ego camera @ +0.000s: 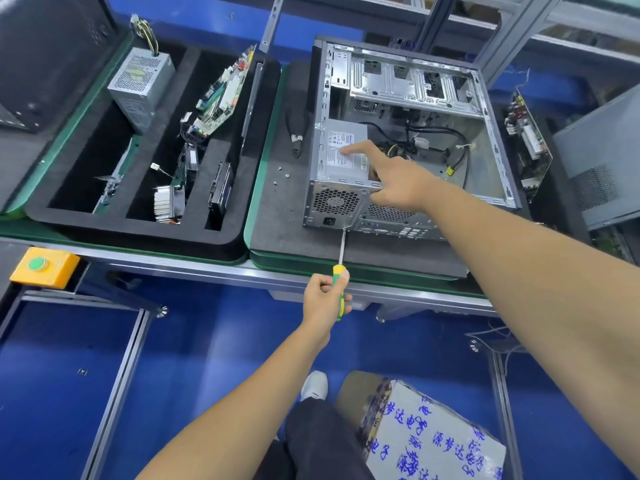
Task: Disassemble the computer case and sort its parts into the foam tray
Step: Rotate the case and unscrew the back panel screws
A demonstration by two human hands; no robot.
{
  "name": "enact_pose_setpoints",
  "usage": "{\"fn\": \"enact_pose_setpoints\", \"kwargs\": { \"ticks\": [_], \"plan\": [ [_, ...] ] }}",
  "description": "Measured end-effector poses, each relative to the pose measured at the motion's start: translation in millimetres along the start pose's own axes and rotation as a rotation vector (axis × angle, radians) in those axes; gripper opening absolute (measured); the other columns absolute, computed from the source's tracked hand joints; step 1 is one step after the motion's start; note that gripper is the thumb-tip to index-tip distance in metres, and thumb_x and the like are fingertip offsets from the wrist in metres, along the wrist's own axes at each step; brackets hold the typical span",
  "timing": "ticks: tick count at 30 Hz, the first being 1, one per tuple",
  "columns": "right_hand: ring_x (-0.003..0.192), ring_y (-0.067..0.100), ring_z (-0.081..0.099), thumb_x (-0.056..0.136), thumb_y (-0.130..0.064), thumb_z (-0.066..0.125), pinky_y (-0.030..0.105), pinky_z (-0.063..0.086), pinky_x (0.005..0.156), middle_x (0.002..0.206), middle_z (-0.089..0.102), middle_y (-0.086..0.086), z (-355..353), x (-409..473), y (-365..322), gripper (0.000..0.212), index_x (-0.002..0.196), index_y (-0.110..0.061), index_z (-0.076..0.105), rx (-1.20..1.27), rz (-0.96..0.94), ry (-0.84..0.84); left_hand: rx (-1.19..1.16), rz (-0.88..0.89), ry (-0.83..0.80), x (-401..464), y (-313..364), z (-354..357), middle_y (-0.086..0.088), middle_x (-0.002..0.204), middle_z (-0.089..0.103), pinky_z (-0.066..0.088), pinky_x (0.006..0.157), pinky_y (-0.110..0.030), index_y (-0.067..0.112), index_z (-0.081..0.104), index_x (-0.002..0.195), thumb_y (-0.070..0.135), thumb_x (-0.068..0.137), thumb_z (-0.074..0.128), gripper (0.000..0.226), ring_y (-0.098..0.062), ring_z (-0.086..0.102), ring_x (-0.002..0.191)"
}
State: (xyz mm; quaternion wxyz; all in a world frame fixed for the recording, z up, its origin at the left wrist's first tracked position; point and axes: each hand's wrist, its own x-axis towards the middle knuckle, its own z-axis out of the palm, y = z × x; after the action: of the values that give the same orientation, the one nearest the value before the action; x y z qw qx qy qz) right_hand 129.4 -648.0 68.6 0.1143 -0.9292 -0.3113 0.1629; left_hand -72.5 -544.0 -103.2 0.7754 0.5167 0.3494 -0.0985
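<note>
An open metal computer case (491, 140) lies on a dark mat, its rear panel facing me. A grey power supply (341, 150) sits in its near left corner. My right hand (391, 176) rests on the power supply, index finger stretched out over its label, the other fingers curled at the case's rear edge. My left hand (323, 301) grips a yellow-green screwdriver (340, 289); its shaft reaches up to the rear panel beside the power socket. The black foam tray (145, 233) lies to the left, holding a power supply (142, 84), a motherboard (221, 95), a heatsink (166, 204) and a drive (220, 192).
Black pliers (296, 133) and three loose screws (281, 174) lie on the mat left of the case. A yellow box with a green button (43, 266) sits at the bench's left front. Another circuit board (526, 140) stands right of the case. A printed wrapped box (429, 438) is on the blue floor.
</note>
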Motion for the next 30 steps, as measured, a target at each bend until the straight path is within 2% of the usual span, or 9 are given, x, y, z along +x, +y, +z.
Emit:
{"fn": "enact_pose_setpoints", "kwargs": {
  "ticks": [3, 6, 11, 14, 17, 21, 25, 28, 30],
  "plan": [
    [0.046, 0.019, 0.032, 0.081, -0.008, 0.059, 0.036, 0.027, 0.046, 0.057, 0.025, 0.004, 0, 0, 0, 0.091, 0.146, -0.055, 0.016, 0.001, 0.002, 0.004, -0.002, -0.032, -0.044, -2, 2, 0, -0.006, 0.090, 0.069, 0.058, 0.064, -0.030, 0.004, 0.065, 0.104, 0.049, 0.102, 0.056, 0.046, -0.013, 0.068, 0.070],
    [0.046, 0.019, 0.032, 0.082, -0.008, 0.059, 0.036, 0.028, 0.046, 0.058, 0.026, 0.005, -1, -1, -1, 0.091, 0.147, -0.054, 0.016, -0.006, 0.008, 0.003, 0.030, -0.068, -0.063, -1, 6, 0, 0.000, 0.092, 0.070, 0.048, 0.055, -0.025, 0.013, 0.071, 0.109, 0.053, 0.107, 0.042, 0.049, -0.010, 0.058, 0.064],
    [0.046, 0.019, 0.032, 0.082, -0.007, 0.058, 0.037, 0.028, 0.046, 0.059, 0.026, 0.006, -2, -1, -2, 0.091, 0.147, -0.055, 0.015, -0.002, 0.005, -0.002, 0.041, -0.029, -0.033, -3, 3, 2, 0.000, 0.098, 0.058, 0.051, 0.056, -0.023, 0.017, 0.047, 0.105, 0.049, 0.089, 0.075, 0.045, -0.007, 0.059, 0.068],
    [0.046, 0.019, 0.032, 0.082, -0.007, 0.058, 0.036, 0.028, 0.046, 0.059, 0.026, 0.006, -2, -2, -2, 0.091, 0.147, -0.054, 0.015, 0.000, 0.013, -0.003, 0.034, -0.007, -0.024, -2, 3, 1, -0.006, 0.086, 0.067, 0.053, 0.057, -0.026, 0.014, 0.048, 0.094, 0.044, 0.089, 0.077, 0.043, -0.010, 0.068, 0.069],
    [0.046, 0.019, 0.032, 0.082, -0.006, 0.058, 0.036, 0.029, 0.046, 0.059, 0.026, 0.006, -2, -2, -3, 0.091, 0.147, -0.053, 0.016, -0.002, 0.006, 0.001, -0.011, -0.016, -0.072, -4, 6, 3, -0.006, 0.087, 0.070, 0.054, 0.063, -0.031, 0.009, 0.057, 0.095, 0.045, 0.102, 0.060, 0.036, -0.015, 0.068, 0.074],
    [0.046, 0.019, 0.032, 0.082, -0.006, 0.058, 0.036, 0.028, 0.046, 0.059, 0.026, 0.005, -2, -2, -3, 0.091, 0.147, -0.053, 0.016, -0.006, 0.008, 0.004, -0.011, -0.077, -0.069, -1, 11, 4, -0.002, 0.081, 0.070, 0.045, 0.058, -0.026, 0.007, 0.070, 0.100, 0.047, 0.110, 0.037, 0.053, -0.014, 0.056, 0.063],
    [0.046, 0.019, 0.031, 0.081, -0.007, 0.059, 0.035, 0.027, 0.046, 0.058, 0.026, 0.005, -2, -2, -3, 0.091, 0.148, -0.052, 0.016, -0.006, 0.003, 0.006, 0.083, -0.025, -0.023, -1, 11, 7, 0.003, 0.080, 0.057, 0.042, 0.048, -0.027, 0.011, 0.054, 0.110, 0.057, 0.097, 0.060, 0.048, -0.012, 0.047, 0.052],
    [0.046, 0.019, 0.031, 0.081, -0.007, 0.059, 0.036, 0.027, 0.046, 0.059, 0.026, 0.006, -2, -2, -2, 0.091, 0.147, -0.052, 0.017, 0.000, 0.000, 0.006, 0.096, 0.009, -0.009, 0, 11, 4, 0.000, 0.091, 0.058, 0.052, 0.052, -0.027, 0.016, 0.048, 0.104, 0.048, 0.085, 0.081, 0.049, -0.011, 0.059, 0.057],
    [0.045, 0.018, 0.031, 0.081, -0.008, 0.059, 0.035, 0.027, 0.045, 0.058, 0.026, 0.004, -2, -2, -2, 0.090, 0.147, -0.052, 0.017, -0.004, 0.001, 0.008, 0.077, 0.030, 0.003, 1, 10, 4, -0.003, 0.091, 0.062, 0.053, 0.056, -0.031, 0.013, 0.051, 0.102, 0.042, 0.088, 0.080, 0.044, -0.009, 0.067, 0.063]
  ]
}}
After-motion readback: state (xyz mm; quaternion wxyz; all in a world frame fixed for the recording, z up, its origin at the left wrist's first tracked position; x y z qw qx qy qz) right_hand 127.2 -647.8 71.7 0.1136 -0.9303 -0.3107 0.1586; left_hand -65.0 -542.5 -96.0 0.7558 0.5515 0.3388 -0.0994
